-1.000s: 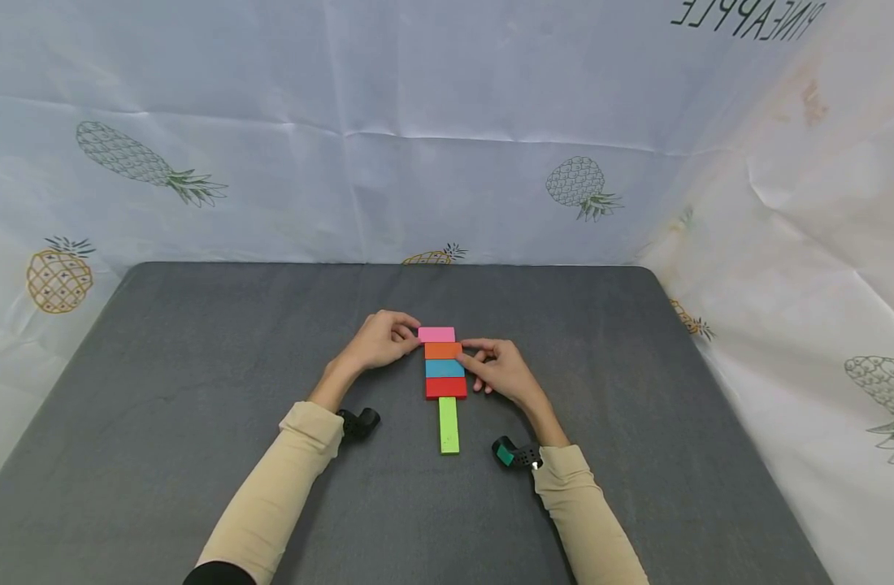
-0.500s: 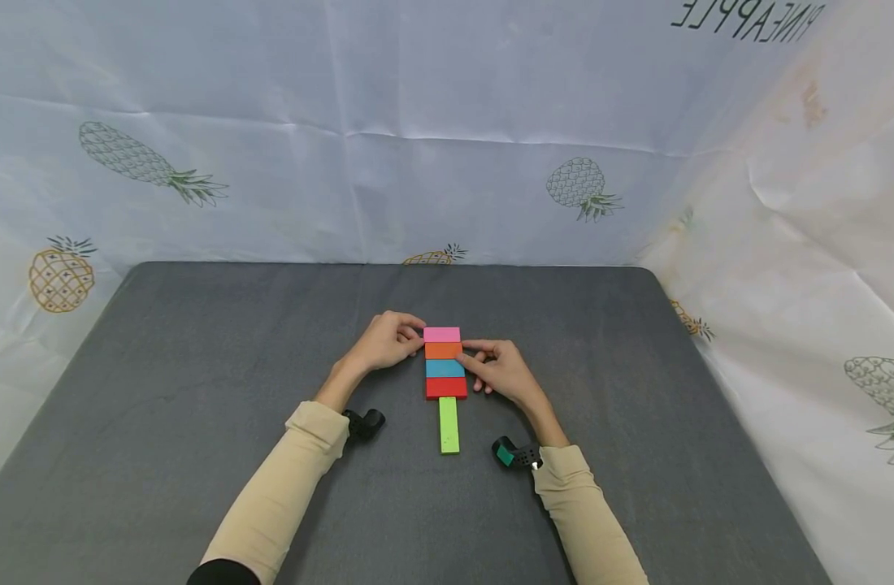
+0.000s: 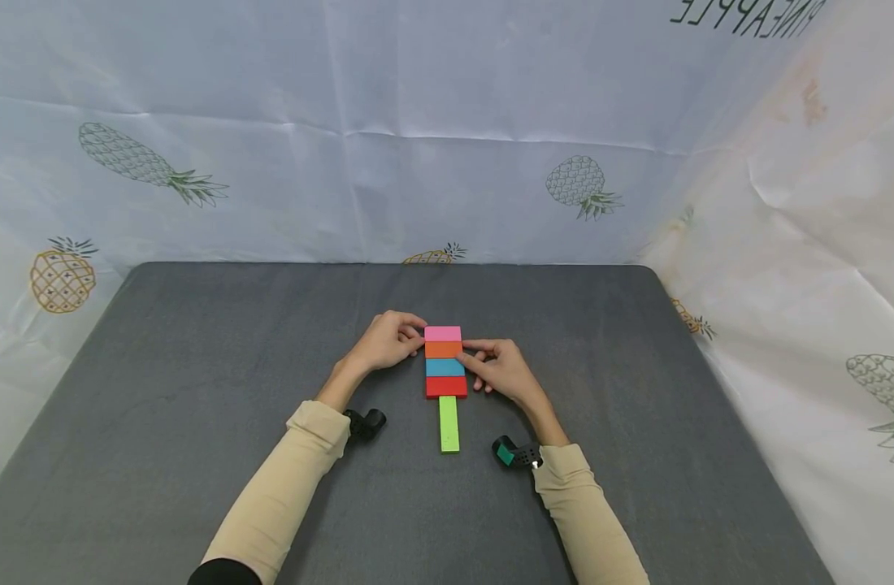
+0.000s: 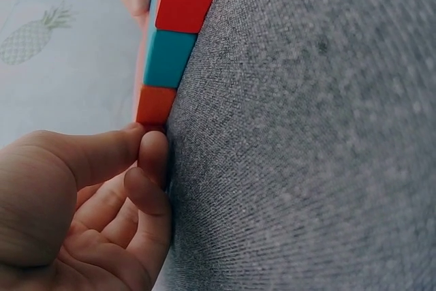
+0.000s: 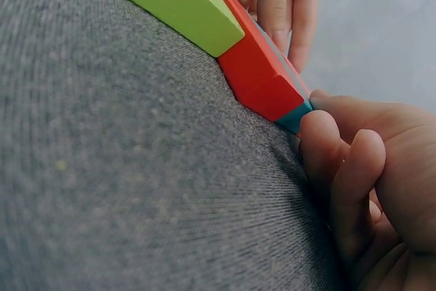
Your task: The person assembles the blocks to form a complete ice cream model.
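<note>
In the head view, wooden blocks lie end to side in a column on the grey table. From far to near they are a pink block (image 3: 443, 334), an orange block (image 3: 440, 349), a blue block (image 3: 444, 368), a red block (image 3: 445, 387) and a lengthwise green block (image 3: 449, 425). My left hand (image 3: 386, 340) pinches the left end of the pink block, which its fingers hide in the left wrist view. At the opposite side, my right hand (image 3: 501, 370) holds the right end of the orange block between thumb and forefinger, the thumb also by the blue one.
The grey cloth-covered table (image 3: 198, 390) reaches back to a white curtain (image 3: 447, 81) printed with pineapples. Each wrist carries a black strap mount, the right one (image 3: 516, 453) with a green part. Another curtain side hangs at the right.
My left hand has slid the pink block a little to the right, so its left end now lines up with the orange block. My right hand stays where it was.
</note>
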Action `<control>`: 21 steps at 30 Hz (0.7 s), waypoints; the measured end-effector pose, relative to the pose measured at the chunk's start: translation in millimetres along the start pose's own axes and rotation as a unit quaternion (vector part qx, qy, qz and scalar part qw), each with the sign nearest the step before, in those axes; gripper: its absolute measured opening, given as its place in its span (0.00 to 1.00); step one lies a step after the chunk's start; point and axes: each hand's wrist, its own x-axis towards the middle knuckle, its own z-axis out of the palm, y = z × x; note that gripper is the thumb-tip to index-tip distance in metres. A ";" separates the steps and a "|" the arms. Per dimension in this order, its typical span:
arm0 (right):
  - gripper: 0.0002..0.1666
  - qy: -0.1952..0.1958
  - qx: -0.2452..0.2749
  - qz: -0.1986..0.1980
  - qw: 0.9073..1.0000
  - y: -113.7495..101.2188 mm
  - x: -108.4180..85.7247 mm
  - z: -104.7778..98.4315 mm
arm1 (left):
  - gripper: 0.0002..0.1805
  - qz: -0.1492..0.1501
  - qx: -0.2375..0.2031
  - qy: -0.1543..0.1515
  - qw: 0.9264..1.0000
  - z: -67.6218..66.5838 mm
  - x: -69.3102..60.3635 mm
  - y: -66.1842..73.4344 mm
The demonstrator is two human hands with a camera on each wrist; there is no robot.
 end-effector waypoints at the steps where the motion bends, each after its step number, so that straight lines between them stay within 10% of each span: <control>1: 0.26 0.000 0.001 -0.001 1.000 -0.4 0.0 0.1 | 0.18 0.000 -0.001 0.000 1.000 -0.2 -0.1 -0.1; 21: 0.26 -0.006 0.004 -0.007 1.000 2.2 -0.9 -1.2 | 0.18 0.006 -0.009 0.002 1.000 2.7 0.7 -1.7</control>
